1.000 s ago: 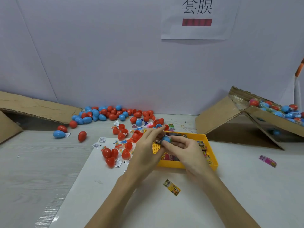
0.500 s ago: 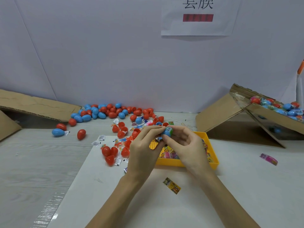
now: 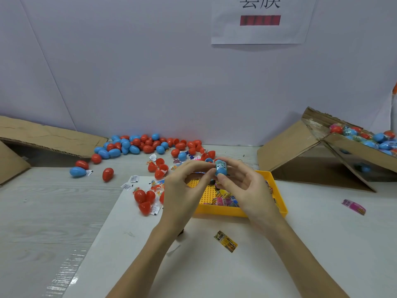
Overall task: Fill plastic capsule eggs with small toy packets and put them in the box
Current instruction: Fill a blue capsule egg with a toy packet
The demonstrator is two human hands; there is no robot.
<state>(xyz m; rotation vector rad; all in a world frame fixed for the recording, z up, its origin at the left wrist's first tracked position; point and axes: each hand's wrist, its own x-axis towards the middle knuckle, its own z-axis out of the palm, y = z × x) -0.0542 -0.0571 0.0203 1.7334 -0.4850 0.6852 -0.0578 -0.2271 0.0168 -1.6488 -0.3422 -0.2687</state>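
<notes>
A blue capsule egg with a printed sleeve over its top is held upright above the yellow tray. My right hand pinches it from the right and below. My left hand pinches its left side with fingertips. Small toy packets lie in the tray. The cardboard box at the right holds several filled eggs.
Loose red and blue eggs are piled along the back wall, with several red halves and small packets left of the tray. A yellow packet lies near me, a pink one at the right. Flattened cardboard sits at the left.
Both hands have lifted the blue egg up from the tray and turned it upright; the sleeve now shows on its top.
</notes>
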